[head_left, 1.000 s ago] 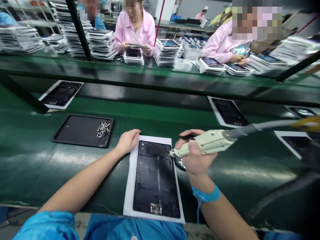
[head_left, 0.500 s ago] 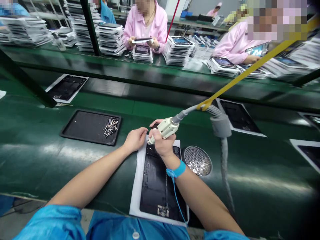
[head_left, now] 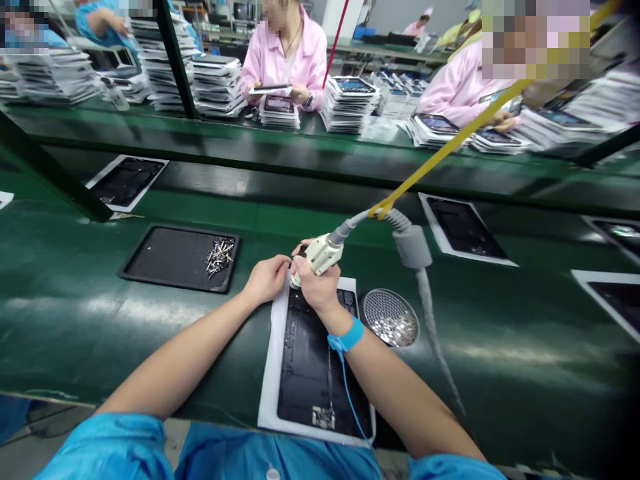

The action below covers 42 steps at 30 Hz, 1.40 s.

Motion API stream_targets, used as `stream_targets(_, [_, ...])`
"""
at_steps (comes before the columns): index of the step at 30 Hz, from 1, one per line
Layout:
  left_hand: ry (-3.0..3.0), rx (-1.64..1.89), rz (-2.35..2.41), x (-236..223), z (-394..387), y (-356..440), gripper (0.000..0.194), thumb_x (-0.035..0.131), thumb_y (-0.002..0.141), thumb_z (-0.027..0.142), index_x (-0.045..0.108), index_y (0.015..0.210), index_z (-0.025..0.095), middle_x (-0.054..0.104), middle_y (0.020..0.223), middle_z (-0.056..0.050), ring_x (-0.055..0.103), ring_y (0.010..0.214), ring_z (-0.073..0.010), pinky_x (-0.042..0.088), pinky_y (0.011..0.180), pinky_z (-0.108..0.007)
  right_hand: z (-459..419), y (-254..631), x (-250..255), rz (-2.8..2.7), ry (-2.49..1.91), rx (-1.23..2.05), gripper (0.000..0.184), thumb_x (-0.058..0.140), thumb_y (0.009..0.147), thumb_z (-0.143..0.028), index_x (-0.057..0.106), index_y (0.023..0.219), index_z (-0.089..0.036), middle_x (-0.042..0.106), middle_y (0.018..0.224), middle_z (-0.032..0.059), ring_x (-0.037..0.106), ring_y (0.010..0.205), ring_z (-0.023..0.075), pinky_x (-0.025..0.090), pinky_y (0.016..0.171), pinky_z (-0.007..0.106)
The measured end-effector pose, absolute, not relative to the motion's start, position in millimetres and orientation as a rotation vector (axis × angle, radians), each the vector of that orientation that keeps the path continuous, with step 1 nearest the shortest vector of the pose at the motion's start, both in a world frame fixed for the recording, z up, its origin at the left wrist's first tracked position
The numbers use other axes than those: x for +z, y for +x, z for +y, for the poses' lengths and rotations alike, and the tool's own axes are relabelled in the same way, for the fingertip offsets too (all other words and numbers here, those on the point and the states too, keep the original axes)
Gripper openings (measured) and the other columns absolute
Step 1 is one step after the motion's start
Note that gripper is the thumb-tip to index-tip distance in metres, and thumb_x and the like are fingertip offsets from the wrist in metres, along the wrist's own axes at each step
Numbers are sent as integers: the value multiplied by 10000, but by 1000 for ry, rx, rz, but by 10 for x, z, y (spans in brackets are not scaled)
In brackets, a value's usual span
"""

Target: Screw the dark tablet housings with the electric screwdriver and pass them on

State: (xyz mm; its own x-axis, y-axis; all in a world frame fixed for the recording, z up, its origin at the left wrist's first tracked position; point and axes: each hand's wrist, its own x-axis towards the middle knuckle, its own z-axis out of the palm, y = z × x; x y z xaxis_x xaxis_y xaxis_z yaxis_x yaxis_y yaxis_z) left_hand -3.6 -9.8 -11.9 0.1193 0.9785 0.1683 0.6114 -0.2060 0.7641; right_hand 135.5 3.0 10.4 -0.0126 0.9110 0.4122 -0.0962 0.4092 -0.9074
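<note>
Squarely at a corner: driver (head_left: 324,255) over panel (head_left: 306,373)

The right hand (head_left: 317,285) has its fingers wrapped firmly round the pale driver, whose nose points down at the panel's far left corner; whether it touches cannot be told. The black panel lies on a white sheet (head_left: 269,397) on the green bench (head_left: 500,353), directly before the person. The left hand (head_left: 269,277) rests beside the sheet's far left corner, fingers bent; whether they grip anything cannot be told. A blue band (head_left: 353,335) circles the right wrist. Just right of the sheet sits a round dish (head_left: 383,299) holding small shiny pieces. Left of the left hand, a black tray (head_left: 167,260) carries a heap of screws (head_left: 219,256). A yellow strap (head_left: 455,141) meets the driver's grey cable (head_left: 433,333).
</note>
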Motion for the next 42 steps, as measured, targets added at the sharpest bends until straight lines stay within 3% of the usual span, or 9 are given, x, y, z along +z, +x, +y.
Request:
stream_targets(5, [1885, 977, 1548, -158, -82, -117, 252, 484, 1002, 242, 725, 1061, 201, 766, 937, -37, 703, 849, -184, 542, 809, -290, -41, 1782, 364, -1209, -751, 874, 264, 718, 894, -387, 608, 1087, -244, 702, 915, -2, 630, 530, 97, 524, 475, 226])
stream_targets(10, [2099, 945, 1572, -193, -83, -121, 203, 586, 980, 317, 726, 1060, 194, 723, 995, -73, 676, 942, -214, 546, 881, -348, -181, 2552, 427, -1089, -803, 676, 246, 736, 883, -353, 634, 1062, -218, 693, 881, 3, 618, 490, 99, 507, 465, 240])
stream_targets(13, [2304, 802, 1615, -160, -49, 25, 326, 709, 917, 423, 712, 1162, 208, 703, 1131, -104, 640, 1079, -276, 516, 968, -423, -250, 2843, 345, -1076, -904, 583, 232, 738, 867, -341, 648, 1028, -200, 698, 858, 10, 613, 490, 101, 507, 479, 248])
stream_targets(16, [2427, 557, 1656, -97, 7, 237, 461, 780, 851, 504, 708, 1182, 191, 703, 1122, -127, 637, 1074, -316, 508, 934, -435, -267, 2942, 271, -1076, -974, 533, 208, 738, 842, -310, 662, 998, -196, 706, 827, 5, 608, 494, 105, 515, 485, 250])
stream_targets(20, [2398, 327, 1537, -39, 129, 365, 215, 685, 940, 414, 734, 990, 210, 720, 963, -80, 680, 904, -261, 510, 797, -354, -240, 2963, 235, -1093, -982, 531, 200, 742, 825, -270, 679, 997, -193, 725, 834, 12, 610, 494, 108, 528, 496, 255])
stream_targets(24, [2378, 370, 1428, -14, 437, 283, 199, 616, 967, 345, 730, 859, 223, 689, 867, -45, 673, 805, -211, 503, 741, -305, -209, 3021, 246, -1093, -976, 504, 195, 746, 831, -263, 690, 1006, -196, 730, 841, 15, 620, 508, 111, 534, 511, 256])
stream_targets(31, [2416, 517, 1636, -39, 1116, 279, 196, 605, 950, 320, 751, 872, 216, 680, 877, -70, 650, 884, -239, 519, 799, -332, -238, 3077, 287, -1093, -965, 481, 193, 729, 861, -288, 673, 1023, -200, 726, 855, 19, 629, 511, 117, 534, 490, 255])
stream_targets(36, [2372, 733, 1601, -163, 1130, 304, 234, 558, 988, 347, 753, 997, 216, 715, 952, -94, 636, 949, -267, 520, 907, -389, -330, 2985, 233, -1176, -948, 587, 201, 745, 856, -280, 673, 1028, -204, 732, 890, 27, 643, 529, 125, 545, 491, 267])
stream_targets(42, [2335, 741, 1569, -178, 1073, 311, 239, 560, 989, 332, 738, 1073, 196, 725, 1020, -103, 631, 1016, -280, 508, 966, -411, -378, 2962, 233, -1191, -982, 583, 206, 745, 856, -281, 664, 1030, -207, 725, 887, 23, 635, 524, 118, 554, 510, 271])
